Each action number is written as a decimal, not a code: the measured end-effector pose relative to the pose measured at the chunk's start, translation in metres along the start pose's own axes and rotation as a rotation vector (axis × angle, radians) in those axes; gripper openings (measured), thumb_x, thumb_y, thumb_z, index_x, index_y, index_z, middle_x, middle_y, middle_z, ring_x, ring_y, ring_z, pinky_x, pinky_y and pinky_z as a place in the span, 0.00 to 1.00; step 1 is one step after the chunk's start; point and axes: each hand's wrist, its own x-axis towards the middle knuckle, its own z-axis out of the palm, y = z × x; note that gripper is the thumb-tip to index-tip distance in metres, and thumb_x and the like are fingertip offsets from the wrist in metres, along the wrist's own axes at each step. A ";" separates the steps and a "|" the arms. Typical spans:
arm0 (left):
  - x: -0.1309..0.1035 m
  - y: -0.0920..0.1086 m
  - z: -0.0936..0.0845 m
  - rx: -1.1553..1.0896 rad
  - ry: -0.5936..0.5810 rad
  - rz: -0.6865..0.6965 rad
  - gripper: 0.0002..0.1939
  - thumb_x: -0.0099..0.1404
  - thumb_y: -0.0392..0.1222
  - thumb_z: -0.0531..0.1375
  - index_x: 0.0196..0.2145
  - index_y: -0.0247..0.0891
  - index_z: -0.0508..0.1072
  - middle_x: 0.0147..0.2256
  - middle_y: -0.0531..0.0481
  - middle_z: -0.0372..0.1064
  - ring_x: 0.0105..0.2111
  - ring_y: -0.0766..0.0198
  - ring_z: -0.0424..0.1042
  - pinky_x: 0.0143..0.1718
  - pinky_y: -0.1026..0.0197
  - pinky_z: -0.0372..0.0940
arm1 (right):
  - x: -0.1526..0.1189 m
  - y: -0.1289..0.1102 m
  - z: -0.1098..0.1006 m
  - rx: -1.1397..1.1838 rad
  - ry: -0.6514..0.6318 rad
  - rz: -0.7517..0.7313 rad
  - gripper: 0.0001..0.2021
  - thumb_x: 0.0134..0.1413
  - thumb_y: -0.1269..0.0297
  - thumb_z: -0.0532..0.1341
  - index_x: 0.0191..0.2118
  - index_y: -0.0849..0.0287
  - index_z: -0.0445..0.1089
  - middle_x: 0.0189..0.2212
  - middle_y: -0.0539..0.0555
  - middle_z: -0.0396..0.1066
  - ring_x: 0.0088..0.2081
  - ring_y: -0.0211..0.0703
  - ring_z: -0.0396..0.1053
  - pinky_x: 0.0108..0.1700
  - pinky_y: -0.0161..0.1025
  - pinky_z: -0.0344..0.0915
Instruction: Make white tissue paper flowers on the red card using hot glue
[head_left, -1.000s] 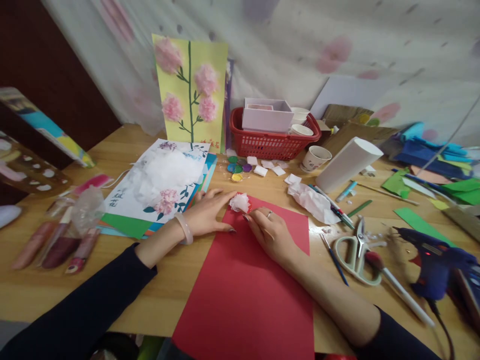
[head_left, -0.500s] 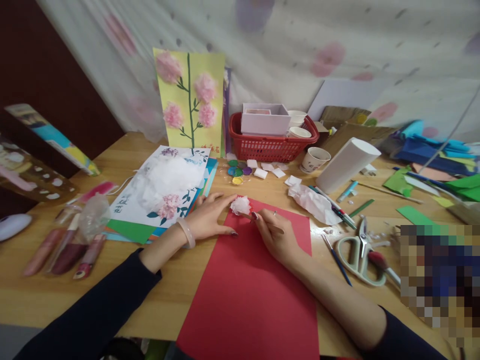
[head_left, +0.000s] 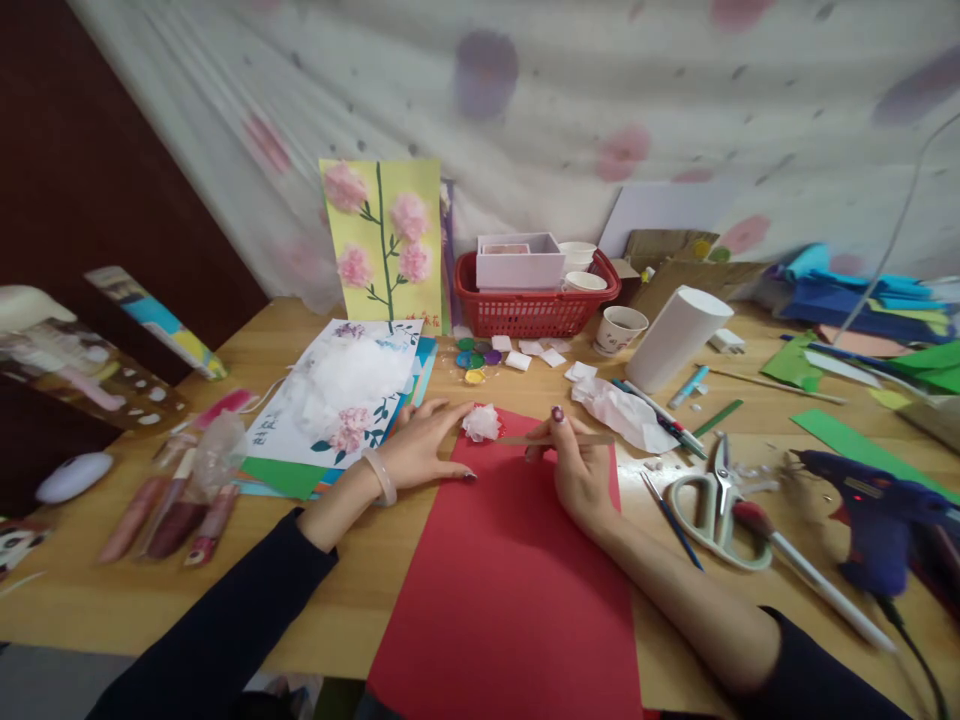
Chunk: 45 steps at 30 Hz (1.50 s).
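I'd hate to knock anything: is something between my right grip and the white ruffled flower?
Nothing visible stands in the way: only the thin wooden stick in your right grip extends toward the white ruffled flower, over flat red paper.

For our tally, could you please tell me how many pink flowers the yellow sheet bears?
4: upper-left flower, upper-right flower, lower-left flower and lower-right flower. None seems hidden.

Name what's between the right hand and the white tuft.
The head view shows one end of a thin stick, held by the right hand, pointing toward the white tuft over red paper.
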 end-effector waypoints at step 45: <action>-0.096 -0.033 -0.071 -0.475 0.314 -0.360 0.15 0.56 0.53 0.61 0.35 0.41 0.74 0.36 0.48 0.76 0.38 0.54 0.74 0.41 0.55 0.68 | 0.018 0.002 0.000 0.333 0.165 0.295 0.20 0.49 0.46 0.60 0.19 0.57 0.64 0.09 0.49 0.62 0.12 0.36 0.58 0.15 0.33 0.55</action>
